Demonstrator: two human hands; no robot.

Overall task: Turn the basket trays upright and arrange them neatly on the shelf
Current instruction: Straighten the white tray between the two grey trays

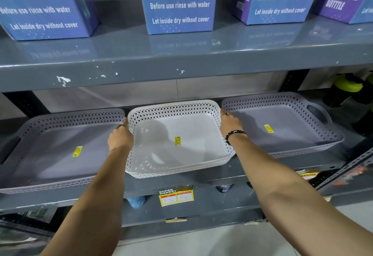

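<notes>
Three perforated basket trays sit upright, open side up, on the grey middle shelf (201,183). The white basket tray (193,134) is in the centre and its front edge overhangs the shelf lip slightly. My left hand (121,137) grips its left wall and my right hand (230,123), with a beaded bracelet at the wrist, grips its right wall. A grey basket tray (50,150) lies to the left and another grey basket tray (292,126) to the right. Each tray has a yellow price sticker on its floor.
The upper shelf (181,67) hangs close above the trays and carries several blue and purple bottle boxes (177,3). Dark bottles with green lids (347,92) stand at the far right behind the right tray. A yellow price tag (175,195) hangs on the shelf edge.
</notes>
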